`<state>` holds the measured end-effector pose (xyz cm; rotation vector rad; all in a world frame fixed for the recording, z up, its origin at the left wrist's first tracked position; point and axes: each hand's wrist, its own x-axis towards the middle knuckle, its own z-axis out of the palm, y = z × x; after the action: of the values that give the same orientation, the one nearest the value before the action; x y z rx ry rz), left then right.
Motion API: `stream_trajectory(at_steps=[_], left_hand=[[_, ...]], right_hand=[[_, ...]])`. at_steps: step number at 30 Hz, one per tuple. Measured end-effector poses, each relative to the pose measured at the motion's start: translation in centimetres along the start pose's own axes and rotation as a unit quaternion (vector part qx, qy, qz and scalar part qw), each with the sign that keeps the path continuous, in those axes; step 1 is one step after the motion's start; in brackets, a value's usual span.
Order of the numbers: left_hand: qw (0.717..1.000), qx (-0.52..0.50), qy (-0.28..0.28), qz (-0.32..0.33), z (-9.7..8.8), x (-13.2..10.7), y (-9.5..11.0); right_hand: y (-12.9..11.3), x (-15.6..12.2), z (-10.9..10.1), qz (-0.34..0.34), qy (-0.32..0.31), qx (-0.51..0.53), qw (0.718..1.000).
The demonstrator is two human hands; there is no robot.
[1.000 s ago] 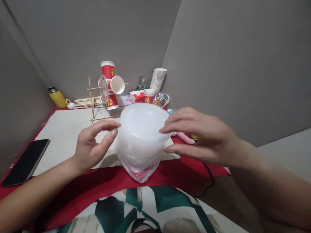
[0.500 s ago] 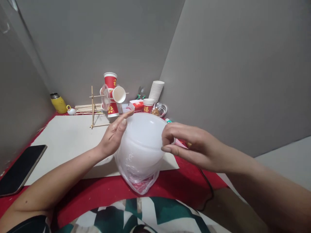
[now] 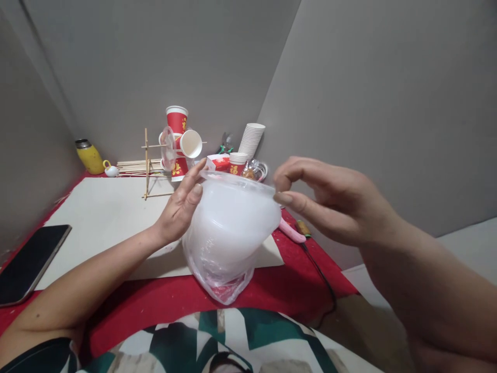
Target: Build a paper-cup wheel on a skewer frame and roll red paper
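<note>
A stack of white translucent plastic bowls (image 3: 217,259) stands tilted in a thin clear plastic bag (image 3: 227,295) close in front of me. The top bowl (image 3: 236,207) sits higher at its right side, with its rim slanting. My left hand (image 3: 180,210) holds the stack at its left side, fingers stretched along it and thumb on the near side. With thumb and bent fingers, my right hand (image 3: 322,199) pinches the right edge of the top bowl's rim. The bowls hide part of the white board behind them.
Behind the bowls, a white board (image 3: 97,217) lies on the red cloth (image 3: 155,300), with a phone (image 3: 33,264) on the left. A frame of sticks and paper cups (image 3: 176,122), a yellow bottle (image 3: 90,157) and stacked cups (image 3: 251,140) stand at the back. A pink corded tool (image 3: 292,231) lies right.
My right hand has moved up and slightly right with the top bowl's rim, raising that side. My left hand stays against the left side of the stack.
</note>
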<state>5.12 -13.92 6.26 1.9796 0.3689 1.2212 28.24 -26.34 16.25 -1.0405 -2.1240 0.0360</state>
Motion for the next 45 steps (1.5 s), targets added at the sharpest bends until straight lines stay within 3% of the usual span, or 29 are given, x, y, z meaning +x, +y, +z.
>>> stream_trajectory(at_steps=[5,10,13,17,21,25,29,39,45], left_hand=[[1.000,-0.005,-0.013,0.001,-0.2,0.6,-0.7],[1.000,-0.013,-0.021,-0.003,-0.7,1.3,-0.4],[0.995,0.039,-0.089,0.000,-1.7,1.5,0.8],[0.967,0.136,-0.211,0.040,-3.5,1.5,2.5],[0.947,0.168,-0.264,0.070,-4.0,1.5,3.4],[0.940,0.186,-0.260,0.117,-3.6,1.6,3.2],[0.951,0.144,-0.244,0.126,-3.4,1.9,3.1],[0.938,0.199,-0.245,0.141,-3.1,1.6,3.5],[0.960,0.151,-0.180,0.153,-2.6,1.7,3.0]], right_hand=[[0.9,0.6,0.1,0.045,0.087,0.059,0.993],[2.8,1.5,-0.1,0.035,0.219,0.153,0.963],[3.8,1.9,-0.2,0.030,0.288,0.163,0.943],[4.1,1.5,0.1,0.037,0.328,0.154,0.931],[3.9,0.2,0.8,0.055,0.352,0.118,0.927],[3.7,-0.8,1.4,0.041,0.396,0.085,0.913],[3.6,-1.3,1.9,0.040,0.426,0.091,0.899],[4.1,-1.7,2.1,0.045,0.426,0.130,0.894],[4.1,-1.7,2.2,0.062,0.423,0.118,0.896]])
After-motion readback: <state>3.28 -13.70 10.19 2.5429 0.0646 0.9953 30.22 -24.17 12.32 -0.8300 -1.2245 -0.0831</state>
